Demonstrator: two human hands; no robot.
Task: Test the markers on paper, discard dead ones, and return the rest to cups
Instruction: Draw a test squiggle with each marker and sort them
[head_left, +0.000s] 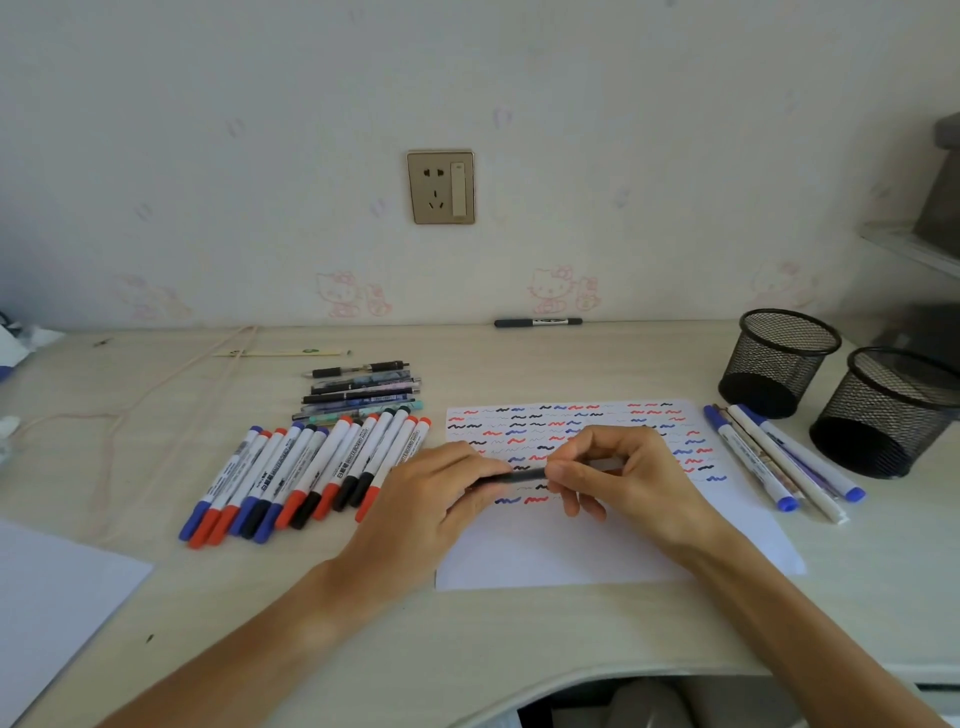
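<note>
Both hands meet over the test paper (597, 551) at the centre of the desk (467, 639). My left hand (434, 493) curls its fingers around the dark end of one marker (524, 475), and my right hand (631, 475) pinches the other end between thumb and fingers. I hold the marker level, just above the rows of red, blue and black squiggles covering the upper half of the sheet.

At 9 o'clock from my hands, a row of whiteboard markers (306, 470) lies side by side on the desk, caps red, blue and black. At 11 o'clock, just beyond that row, a small stack of pens (361, 392) lies crosswise.

At 3 o'clock, beside the paper's right edge, a smaller group of markers (779, 457) lies angled toward the two mesh cups (779, 364). The cups stand upright at 2 o'clock, close together.

At 12 o'clock, a single dark marker (537, 322) lies against the wall (623, 156), below a wall socket (441, 187).
</note>
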